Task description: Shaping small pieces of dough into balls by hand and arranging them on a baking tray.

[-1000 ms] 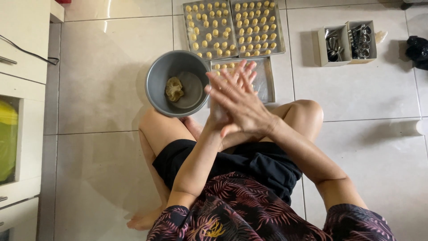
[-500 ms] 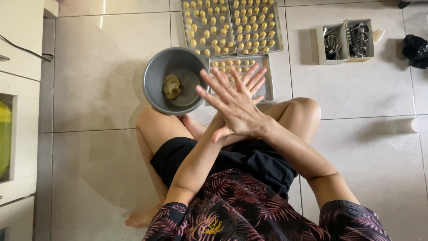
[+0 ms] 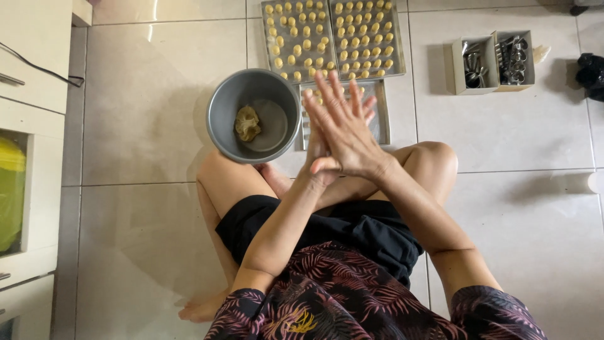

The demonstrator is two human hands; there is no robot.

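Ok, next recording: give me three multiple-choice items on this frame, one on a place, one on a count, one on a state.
1. Where is the dough lump?
A. in the grey bowl
B. on a tray
C. on the floor

2. How many trays are packed full of dough balls?
A. one
B. two
C. four

3. How are the hands?
A. apart
B. gripping the bowl
C. pressed palm to palm

A: the lump lies inside the bowl.
B: two full trays lie side by side.
C: right hand covers left hand, fingers spread.

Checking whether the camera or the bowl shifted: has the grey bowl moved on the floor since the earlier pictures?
No. The grey bowl sits in the same spot against the baking trays and the floor tile seams; only the pressed-together hands changed pose.
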